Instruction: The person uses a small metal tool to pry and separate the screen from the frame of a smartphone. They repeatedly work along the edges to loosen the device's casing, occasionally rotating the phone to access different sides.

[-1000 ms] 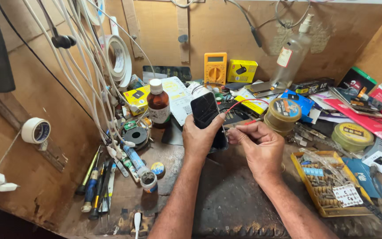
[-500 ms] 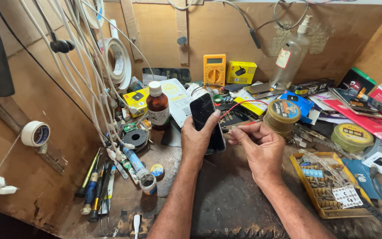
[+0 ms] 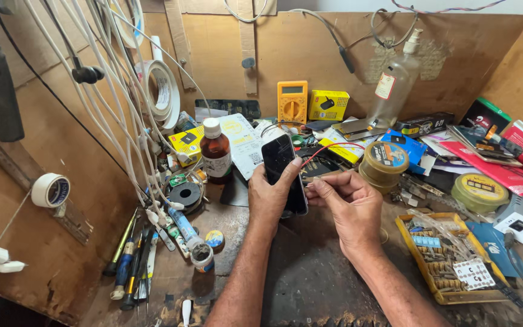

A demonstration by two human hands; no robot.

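Phone [image 3: 284, 171] upright above bench [image 3: 310, 284], gripped in left hand [image 3: 269, 197]. Right hand [image 3: 349, 203] pinched at phone's right edge; what it holds can't be told. Brown bottle [image 3: 216, 151] left of phone.

The left hand [image 3: 272, 197] is gripping a black phone [image 3: 284, 171], tilting it upright above the dark workbench [image 3: 310, 278]. The right hand [image 3: 349, 203] is pinching something small at the phone's right edge. A brown bottle [image 3: 216, 151] is standing just left, a yellow meter [image 3: 292, 102] is leaning against the back wall
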